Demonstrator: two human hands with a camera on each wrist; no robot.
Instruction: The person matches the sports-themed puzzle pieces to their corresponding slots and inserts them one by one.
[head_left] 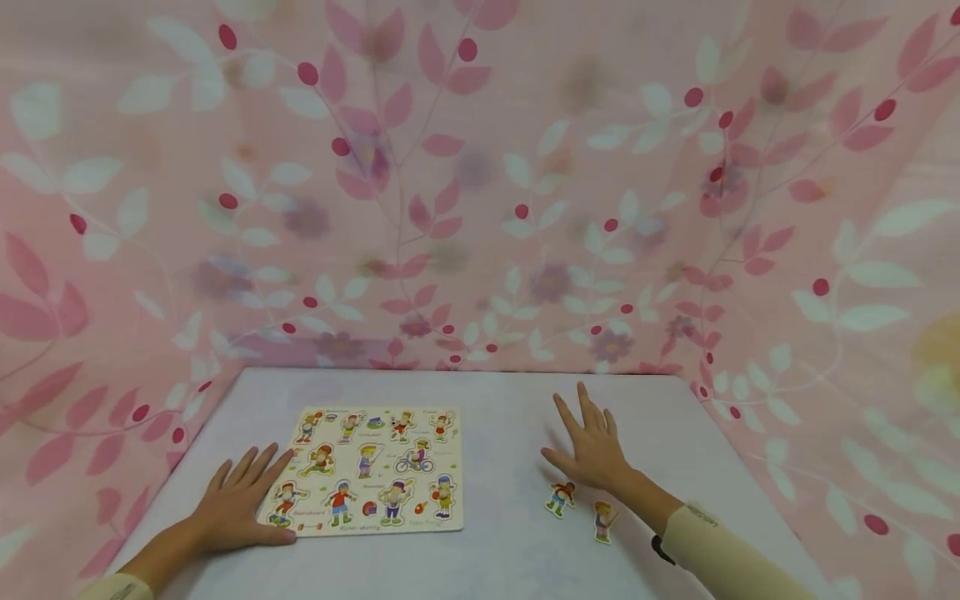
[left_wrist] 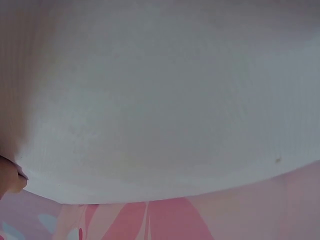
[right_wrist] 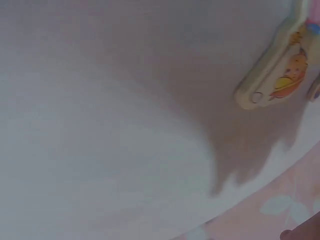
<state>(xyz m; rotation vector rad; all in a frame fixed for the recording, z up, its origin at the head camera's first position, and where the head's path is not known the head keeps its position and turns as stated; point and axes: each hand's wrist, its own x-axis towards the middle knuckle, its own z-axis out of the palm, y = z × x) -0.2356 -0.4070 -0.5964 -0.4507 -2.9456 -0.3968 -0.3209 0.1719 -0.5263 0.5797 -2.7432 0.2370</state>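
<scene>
A cream puzzle board (head_left: 330, 475) printed with sports figures lies flat on the table. My left hand (head_left: 238, 500) rests with spread fingers at its left edge, thumb along the front corner; part of one finger (left_wrist: 11, 177) enters the left wrist view. To the right, my right hand (head_left: 595, 450) is held over the table with fingers spread, nothing in its grasp. Just below it lie two loose puzzle pieces: a figure in a red top and blue shorts (head_left: 560, 498), and a golfer (head_left: 602, 522). The right wrist view catches part of one piece (right_wrist: 277, 75).
The white table (head_left: 498, 467) runs back to a pink curtain (head_left: 480, 250) patterned with leaves and berries, which also closes in both sides. The right hand's shadow (right_wrist: 245, 155) falls on the tabletop.
</scene>
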